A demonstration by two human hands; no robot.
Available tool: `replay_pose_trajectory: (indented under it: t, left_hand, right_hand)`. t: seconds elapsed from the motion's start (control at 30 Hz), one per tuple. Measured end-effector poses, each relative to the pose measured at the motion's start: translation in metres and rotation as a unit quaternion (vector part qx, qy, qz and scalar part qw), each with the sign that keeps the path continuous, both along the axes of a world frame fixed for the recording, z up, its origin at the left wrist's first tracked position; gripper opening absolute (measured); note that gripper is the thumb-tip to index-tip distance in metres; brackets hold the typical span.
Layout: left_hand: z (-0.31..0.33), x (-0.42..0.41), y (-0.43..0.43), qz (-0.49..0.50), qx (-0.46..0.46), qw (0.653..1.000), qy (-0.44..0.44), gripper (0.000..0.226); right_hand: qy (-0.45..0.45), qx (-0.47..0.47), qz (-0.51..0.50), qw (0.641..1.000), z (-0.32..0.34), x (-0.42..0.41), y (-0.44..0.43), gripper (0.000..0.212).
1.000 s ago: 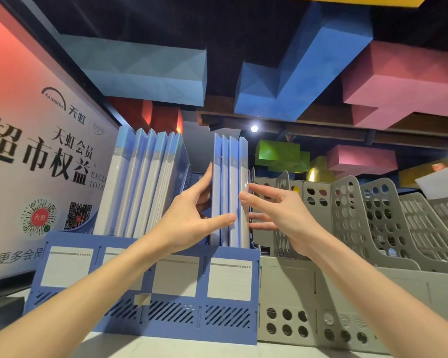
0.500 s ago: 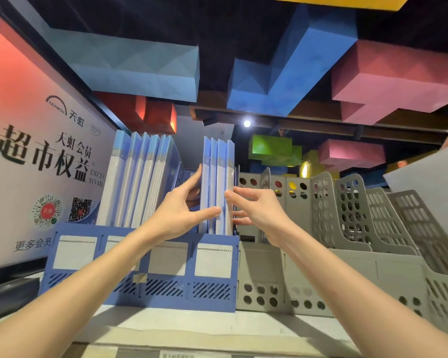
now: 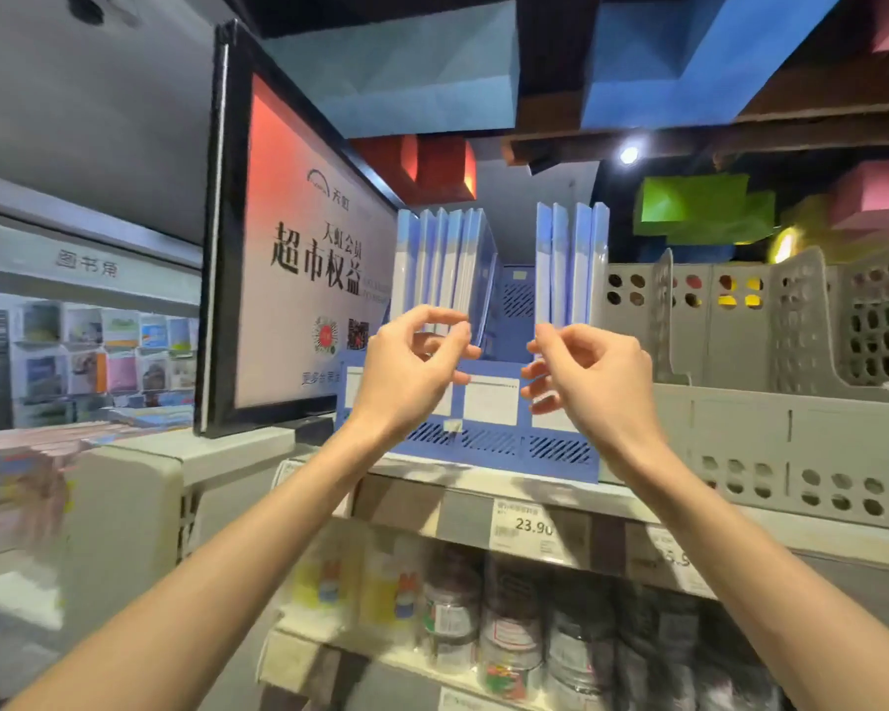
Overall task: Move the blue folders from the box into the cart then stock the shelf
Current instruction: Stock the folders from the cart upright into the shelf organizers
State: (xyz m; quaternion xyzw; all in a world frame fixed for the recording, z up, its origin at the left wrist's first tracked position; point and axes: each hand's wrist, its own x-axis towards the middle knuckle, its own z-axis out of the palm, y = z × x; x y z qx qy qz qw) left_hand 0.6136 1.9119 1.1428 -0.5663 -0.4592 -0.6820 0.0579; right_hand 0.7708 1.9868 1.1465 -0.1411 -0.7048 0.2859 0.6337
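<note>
My two bare hands are raised in front of a blue file rack [image 3: 488, 433] on the top shelf [image 3: 483, 487]. Left hand [image 3: 406, 372] and right hand [image 3: 594, 374] are both loosely curled w/ fingers apart, holding nothing, not touching the rack. Blue folders stand upright in the rack: one group [image 3: 442, 269] at its left end, leaning a bit, another group [image 3: 570, 264] at its right end, w/ an open slot between. A framed sign [image 3: 299, 259] stands left of the rack; grey racks [image 3: 771, 361] sit to its right. A price tag [image 3: 524, 526] is below the rack.
</note>
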Motion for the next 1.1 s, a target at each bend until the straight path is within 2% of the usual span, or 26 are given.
replay_pose_trajectory:
  t: [0.23, 0.33, 0.5, 0.6, 0.73, 0.87, 1.1]
  left_hand:
    - [-0.078, -0.032, -0.137, 0.101, -0.017, 0.994, -0.023, 0.016]
    - [-0.116, -0.055, -0.197, 0.171, -0.039, 0.984, -0.004, 0.015]
    - [-0.182, -0.097, -0.292, 0.264, -0.072, 0.96, -0.05, 0.015]
    - [-0.223, -0.12, -0.344, 0.333, -0.091, 0.933, -0.098, 0.017]
    - [-0.281, -0.156, -0.394, 0.379, -0.127, 0.903, -0.159, 0.018]
    - [-0.344, -0.195, -0.436, 0.399, -0.175, 0.869, -0.234, 0.016]
    - [-0.44, -0.287, -0.505, 0.434, -0.292, 0.796, -0.303, 0.014]
  right_hand:
    - [-0.051, -0.005, 0.156, 0.986, -0.075, -0.069, -0.103, 0.03]
    - [-0.081, 0.0, 0.222, 0.972, -0.111, -0.102, -0.155, 0.023]
    - [-0.136, -0.013, 0.319, 0.938, -0.174, -0.154, -0.227, 0.018]
    - [-0.166, -0.02, 0.357, 0.919, -0.211, -0.184, -0.27, 0.014]
    - [-0.221, -0.019, 0.386, 0.895, -0.261, -0.225, -0.324, 0.013]
    - [-0.313, -0.038, 0.412, 0.855, -0.316, -0.275, -0.364, 0.012]
    - [-0.443, -0.112, 0.397, 0.796, -0.416, -0.386, -0.422, 0.017]
